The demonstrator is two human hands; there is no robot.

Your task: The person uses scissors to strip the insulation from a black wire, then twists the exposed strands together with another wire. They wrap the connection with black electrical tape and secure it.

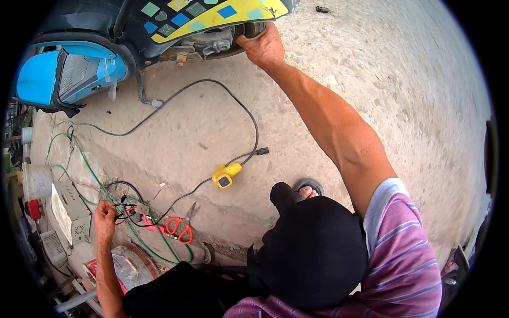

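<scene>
My left hand (105, 217) is at the lower left, its fingertips pinched on a thin black wire (123, 204) beside a tangle of leads. Stretched far forward, my right hand (265, 49) grips the wheel (255, 28) of a dark scooter (159, 40) with bright stickers; its fingers are partly hidden under the bodywork. Close to my left hand lie red-handled scissors (179, 229), blades pointing away, and a green cord (88, 165). A black cable (253, 119) loops over the ground from near the scooter to a plug (262, 151).
A yellow device (226, 175) with a dark window sits mid-ground on the cable. At the left are a beige metal box (70, 212) with a fan grille, a white bucket (38, 181) and a round red-edged container (127, 267). A blue scooter part (40, 78) stands at upper left.
</scene>
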